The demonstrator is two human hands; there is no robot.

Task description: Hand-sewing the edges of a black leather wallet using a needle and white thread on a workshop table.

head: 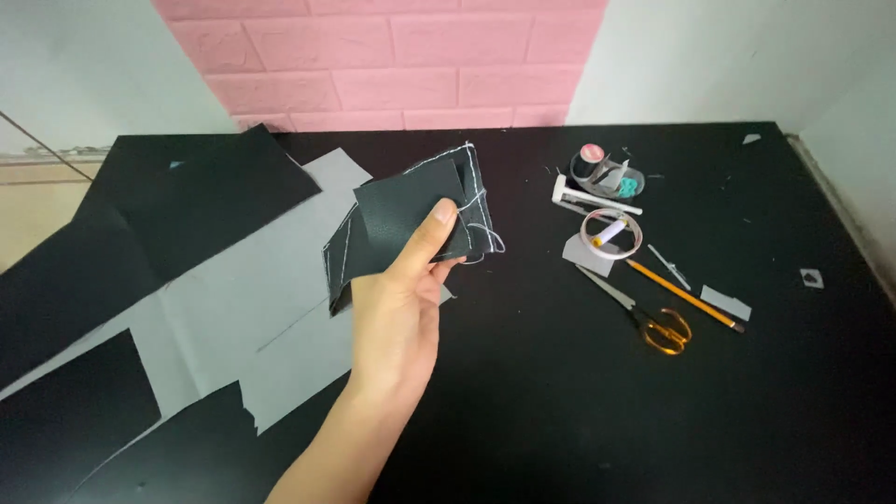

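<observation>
Pink brick backs the black tabletop [560, 392]. Above its middle, your left hand [397, 313] pinches a stitched black leather piece [411, 219], thumb pressed on its front, fingers closed behind. A loose white thread [487, 245] dangles from its right edge and could snag or pull the seam. Grey-backed sheets [233, 308] lie toward the left edge; scissors [653, 322] and pencil [686, 297] toward the right. Your right hand is out of view.

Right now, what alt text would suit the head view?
One hand holds up a stitched black leather piece with loose white thread over a black table. Grey-backed sheets lie left; scissors, pencil and tape roll right.
</observation>
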